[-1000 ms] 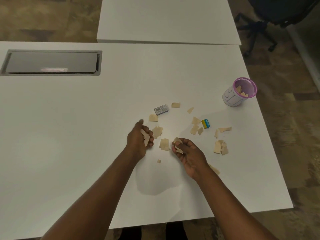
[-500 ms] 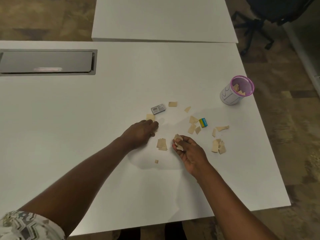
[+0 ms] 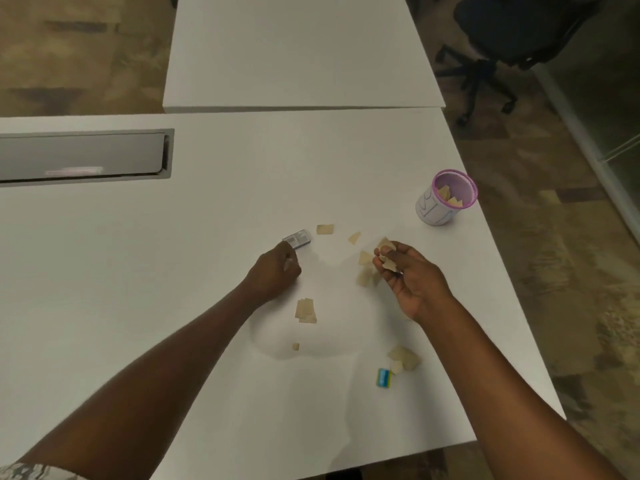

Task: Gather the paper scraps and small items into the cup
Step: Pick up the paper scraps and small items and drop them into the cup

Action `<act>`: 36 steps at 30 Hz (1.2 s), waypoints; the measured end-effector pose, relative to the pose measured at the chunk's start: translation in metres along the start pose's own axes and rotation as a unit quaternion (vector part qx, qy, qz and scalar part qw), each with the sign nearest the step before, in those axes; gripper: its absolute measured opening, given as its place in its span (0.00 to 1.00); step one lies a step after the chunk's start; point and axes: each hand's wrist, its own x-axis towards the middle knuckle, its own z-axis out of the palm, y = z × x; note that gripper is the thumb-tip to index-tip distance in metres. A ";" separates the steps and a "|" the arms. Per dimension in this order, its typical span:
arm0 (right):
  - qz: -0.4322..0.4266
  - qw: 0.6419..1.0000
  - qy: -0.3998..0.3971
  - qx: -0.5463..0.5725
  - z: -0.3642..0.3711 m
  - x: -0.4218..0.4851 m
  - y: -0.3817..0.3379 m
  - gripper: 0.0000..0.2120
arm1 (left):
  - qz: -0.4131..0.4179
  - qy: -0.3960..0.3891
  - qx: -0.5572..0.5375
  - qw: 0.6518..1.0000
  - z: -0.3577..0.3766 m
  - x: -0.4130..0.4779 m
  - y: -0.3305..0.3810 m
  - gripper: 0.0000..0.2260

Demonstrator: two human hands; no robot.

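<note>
A white cup (image 3: 433,211) with a pink rim stands near the table's right edge, with a few tan scraps inside. My right hand (image 3: 412,282) holds a bunch of paper scraps (image 3: 385,253) left of the cup and below it. My left hand (image 3: 275,271) is closed, a pale bit of paper showing between its fingers, and its knuckles touch a small grey box (image 3: 297,239). Loose scraps lie at the table's middle (image 3: 325,229), beside my right hand (image 3: 365,259), below my left hand (image 3: 305,310), and near my right forearm (image 3: 403,356). A blue and yellow item (image 3: 383,377) lies there too.
A grey cable hatch (image 3: 83,157) is set into the white table (image 3: 207,220) at the left. A second white table (image 3: 298,50) butts against the far side. An office chair (image 3: 512,32) stands on the floor at the upper right.
My left hand has moved up from the scraps to the grey box. My right hand has carried its scraps up and right, closer to the cup.
</note>
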 end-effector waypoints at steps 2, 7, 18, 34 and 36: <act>-0.009 1.000 0.008 -0.004 -0.003 0.004 -0.017 0.05 | -0.042 -0.001 -0.133 0.990 0.006 0.006 0.012 0.01; -0.017 0.999 0.022 0.020 -0.011 0.011 -0.057 0.06 | -0.086 -0.021 -0.373 0.924 0.022 0.024 0.076 0.10; -0.026 0.997 0.067 0.036 -0.035 0.045 -0.152 0.15 | -0.153 -0.071 -0.507 0.845 0.068 0.084 0.231 0.10; 0.072 0.991 0.079 -0.078 -0.020 0.052 -0.203 0.14 | -0.234 -0.117 -0.409 0.874 0.106 0.133 0.324 0.20; 0.085 0.991 0.081 -0.070 -0.018 0.051 -0.206 0.13 | -0.255 -0.122 -0.414 0.865 0.107 0.134 0.325 0.25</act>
